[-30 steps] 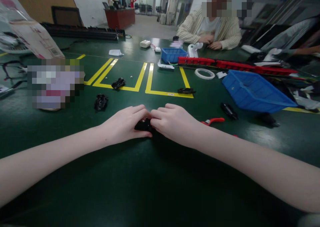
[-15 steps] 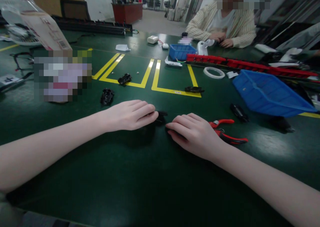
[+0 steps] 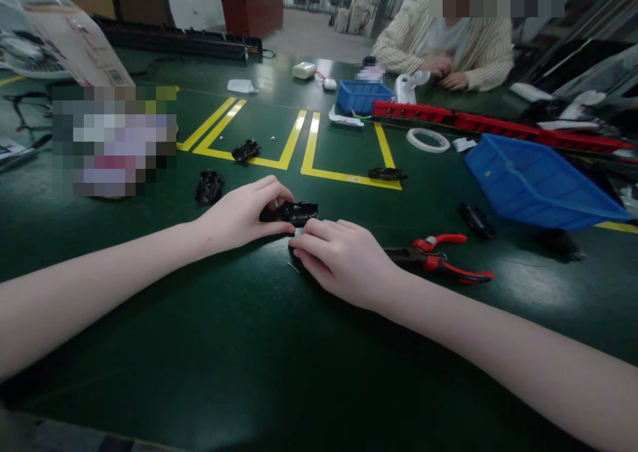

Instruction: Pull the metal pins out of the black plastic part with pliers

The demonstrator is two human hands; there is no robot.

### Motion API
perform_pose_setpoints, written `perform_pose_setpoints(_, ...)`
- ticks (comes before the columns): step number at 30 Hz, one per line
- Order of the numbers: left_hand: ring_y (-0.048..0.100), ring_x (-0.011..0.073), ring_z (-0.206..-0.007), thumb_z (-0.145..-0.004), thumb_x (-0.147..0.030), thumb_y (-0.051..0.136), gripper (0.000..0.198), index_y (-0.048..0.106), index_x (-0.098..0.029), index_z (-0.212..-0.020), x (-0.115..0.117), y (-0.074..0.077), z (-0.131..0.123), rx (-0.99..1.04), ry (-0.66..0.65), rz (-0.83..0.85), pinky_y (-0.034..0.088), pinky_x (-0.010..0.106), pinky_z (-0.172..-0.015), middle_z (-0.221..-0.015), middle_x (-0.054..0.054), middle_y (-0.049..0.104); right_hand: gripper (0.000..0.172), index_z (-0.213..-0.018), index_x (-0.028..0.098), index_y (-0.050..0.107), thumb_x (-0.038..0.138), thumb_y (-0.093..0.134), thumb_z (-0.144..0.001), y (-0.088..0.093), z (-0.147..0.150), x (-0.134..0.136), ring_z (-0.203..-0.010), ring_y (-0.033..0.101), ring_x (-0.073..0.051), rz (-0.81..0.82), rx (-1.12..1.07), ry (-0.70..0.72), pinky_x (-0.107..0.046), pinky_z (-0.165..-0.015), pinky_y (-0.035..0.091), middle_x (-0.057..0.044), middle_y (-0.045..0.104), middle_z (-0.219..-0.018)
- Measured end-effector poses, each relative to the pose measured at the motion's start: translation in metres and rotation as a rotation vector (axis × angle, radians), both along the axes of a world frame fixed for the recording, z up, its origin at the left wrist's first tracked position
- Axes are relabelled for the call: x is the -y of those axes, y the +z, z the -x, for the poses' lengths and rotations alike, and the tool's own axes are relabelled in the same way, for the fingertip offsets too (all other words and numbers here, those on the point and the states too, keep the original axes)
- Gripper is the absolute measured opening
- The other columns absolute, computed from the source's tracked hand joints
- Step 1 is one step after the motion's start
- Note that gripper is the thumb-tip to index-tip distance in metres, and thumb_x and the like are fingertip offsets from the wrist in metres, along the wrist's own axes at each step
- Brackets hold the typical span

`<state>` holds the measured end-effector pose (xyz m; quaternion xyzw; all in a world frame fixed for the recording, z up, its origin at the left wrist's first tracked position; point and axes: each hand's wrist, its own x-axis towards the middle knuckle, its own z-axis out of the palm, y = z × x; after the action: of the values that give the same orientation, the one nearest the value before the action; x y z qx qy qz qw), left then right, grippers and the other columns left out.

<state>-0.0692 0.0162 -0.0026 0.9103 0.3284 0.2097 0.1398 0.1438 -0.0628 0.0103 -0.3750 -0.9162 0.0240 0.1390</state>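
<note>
Green tabletop (image 3: 224, 359) spreads across the whole view, and a person in a striped shirt (image 3: 399, 48) sits at its far side. Next in size comes a red strip (image 3: 523, 129), running along the far right, with a large blue bin (image 3: 538, 183) before it. Yellow tape (image 3: 266, 162) marks 2 open-topped outlines on the surface.

Near the middle, the left hand (image 3: 244, 213) grasps the left end of a black part (image 3: 304, 213) between thumb and fingers; the part lies lengthwise, just beyond the right hand (image 3: 343, 259). That hand's fingers are curled and bunched close to the part's near side; whether they pinch anything, I cannot tell.

A small blue bin (image 3: 363, 98) sits farther off. Red-handled pliers (image 3: 429, 259) lie open just right of the right hand. Smaller again is a white tape roll (image 3: 423, 148), then 2 black pieces near the left outline: a rounded piece (image 3: 209, 186) just outside it and a flatter piece (image 3: 246, 150) at its near edge.

Thinnest of all, a metal pin (image 3: 294, 267) lies just left of the right hand's fingers.
</note>
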Motion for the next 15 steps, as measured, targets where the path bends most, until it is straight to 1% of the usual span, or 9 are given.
perform_pose_setpoints(3, 0.059, 0.0210, -0.089, -0.089, -0.040, 0.067, 0.038, 0.061, -0.013, -0.116, -0.002, 0.000, 0.000, -0.002, -0.018, 0.095, 0.050, 0.035, -0.074, -0.103, 0.006, 0.059, 0.022, -0.104, 0.014, 0.070, 0.026, 0.053, -0.098, 0.000, 0.010, 0.001, -0.090, 0.065, -0.020, 0.002, 0.022, 0.031, -0.033, -0.073, 0.046, -0.011, 0.070, -0.107)
perform_pose_setpoints(6, 0.059, 0.0214, -0.092, -0.089, -0.042, 0.065, 0.043, 0.061, -0.013, -0.121, -0.003, 0.000, 0.001, 0.014, -0.040, 0.155, 0.050, 0.036, -0.078, -0.108, 0.007, 0.059, 0.017, -0.098, 0.014, 0.069, 0.017, 0.053, -0.097, 0.000, 0.011, 0.003, -0.089, 0.065, -0.020, -0.018, 0.063, 0.064, -0.033, -0.074, 0.046, -0.010, 0.071, -0.103)
perform_pose_setpoints(8, 0.059, 0.0222, -0.095, -0.090, -0.042, 0.064, 0.042, 0.062, -0.014, -0.121, -0.003, 0.001, 0.002, 0.017, -0.052, 0.158, 0.049, 0.037, -0.080, -0.109, 0.007, 0.060, 0.018, -0.097, 0.014, 0.068, 0.018, 0.051, -0.098, 0.001, 0.010, 0.006, -0.087, 0.064, -0.019, -0.016, 0.033, 0.053, -0.032, -0.073, 0.046, -0.009, 0.071, -0.101)
perform_pose_setpoints(10, 0.059, 0.0228, -0.098, -0.091, -0.042, 0.063, 0.039, 0.063, -0.015, -0.119, -0.003, 0.001, 0.002, 0.018, -0.064, 0.143, 0.049, 0.037, -0.083, -0.109, 0.007, 0.061, 0.021, -0.098, 0.014, 0.068, 0.026, 0.051, -0.100, 0.001, 0.009, 0.012, -0.086, 0.063, -0.018, 0.014, -0.020, 0.047, -0.032, -0.073, 0.047, -0.009, 0.071, -0.100)
perform_pose_setpoints(12, 0.059, 0.0230, -0.099, -0.091, -0.042, 0.063, 0.037, 0.063, -0.016, -0.116, -0.001, 0.001, 0.001, 0.024, -0.054, 0.133, 0.049, 0.037, -0.084, -0.108, 0.007, 0.061, 0.021, -0.097, 0.014, 0.068, 0.031, 0.054, -0.098, 0.002, 0.011, 0.018, -0.084, 0.063, -0.018, 0.021, -0.034, 0.077, -0.032, -0.072, 0.048, -0.008, 0.071, -0.100)
perform_pose_setpoints(15, 0.060, 0.0237, -0.099, -0.090, -0.041, 0.064, 0.035, 0.062, -0.016, -0.115, 0.008, 0.001, -0.004, 0.019, -0.028, 0.135, 0.049, 0.037, -0.082, -0.109, 0.007, 0.062, 0.008, -0.094, 0.014, 0.067, 0.019, 0.061, -0.092, 0.002, 0.016, 0.027, -0.082, 0.062, -0.018, -0.058, 0.031, 0.144, -0.032, -0.069, 0.048, -0.008, 0.070, -0.097)
